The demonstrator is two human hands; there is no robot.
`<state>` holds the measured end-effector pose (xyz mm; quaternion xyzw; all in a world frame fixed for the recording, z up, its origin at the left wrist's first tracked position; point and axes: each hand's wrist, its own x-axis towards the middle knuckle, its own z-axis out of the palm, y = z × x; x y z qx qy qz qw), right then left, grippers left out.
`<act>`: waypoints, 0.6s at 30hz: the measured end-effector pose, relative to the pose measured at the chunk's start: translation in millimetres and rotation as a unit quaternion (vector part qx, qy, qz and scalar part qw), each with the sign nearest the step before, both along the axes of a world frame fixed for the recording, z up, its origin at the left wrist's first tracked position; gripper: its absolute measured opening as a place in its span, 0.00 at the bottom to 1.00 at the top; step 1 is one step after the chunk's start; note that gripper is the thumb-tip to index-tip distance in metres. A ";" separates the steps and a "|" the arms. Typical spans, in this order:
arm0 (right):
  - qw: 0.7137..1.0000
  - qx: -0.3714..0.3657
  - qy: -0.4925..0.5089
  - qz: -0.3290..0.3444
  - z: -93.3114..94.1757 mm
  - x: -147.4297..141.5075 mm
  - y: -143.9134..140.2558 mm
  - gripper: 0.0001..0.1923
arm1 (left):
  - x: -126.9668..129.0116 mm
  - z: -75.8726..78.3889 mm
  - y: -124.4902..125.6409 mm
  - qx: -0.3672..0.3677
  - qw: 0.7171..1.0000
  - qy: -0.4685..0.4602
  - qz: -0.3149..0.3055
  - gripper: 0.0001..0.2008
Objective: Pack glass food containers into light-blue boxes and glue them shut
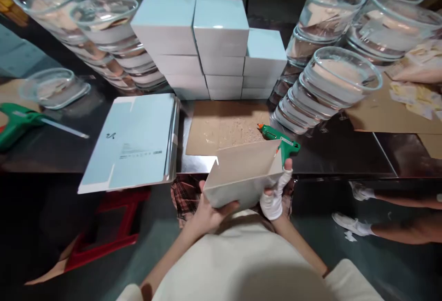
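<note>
Between my hands, above my lap at the table's front edge, is a light cardboard box [238,190], its inside facing up and pale. My bare left hand [216,211] grips its left side, thumb across the near face. On the right side, my right hand [276,195] wears a white glove with bare fingertips and holds the box wall. Just beyond the box lies a green glue gun [281,140] with an orange tip, resting partly on a brown cardboard sheet [228,126] spotted with residue. Flat light-blue box blanks [138,140] lie stacked to the left.
Finished-looking light-blue boxes [207,43] are piled at the back. Stacks of clear round containers [328,84] stand right, more [113,38] left. Another green glue gun [20,121] lies far left. A red stool [107,227] is below; a person's legs [397,227] show at right.
</note>
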<state>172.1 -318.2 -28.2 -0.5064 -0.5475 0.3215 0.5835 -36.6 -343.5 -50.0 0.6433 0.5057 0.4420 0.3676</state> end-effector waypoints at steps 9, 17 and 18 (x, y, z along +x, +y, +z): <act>0.998 0.008 0.007 -0.059 24.7 -8.5 1.0 0.21 | 23.9 8.3 7.1 0.137 0.981 -0.132 0.018 0.25; 0.978 -0.116 -0.090 -0.146 46.0 48.9 13.0 0.22 | -13.5 19.3 28.0 0.188 0.981 0.015 -0.036 0.19; 0.954 -0.166 -0.162 -0.187 49.0 64.8 19.8 0.23 | -17.5 16.7 28.5 0.176 0.984 0.010 -0.014 0.17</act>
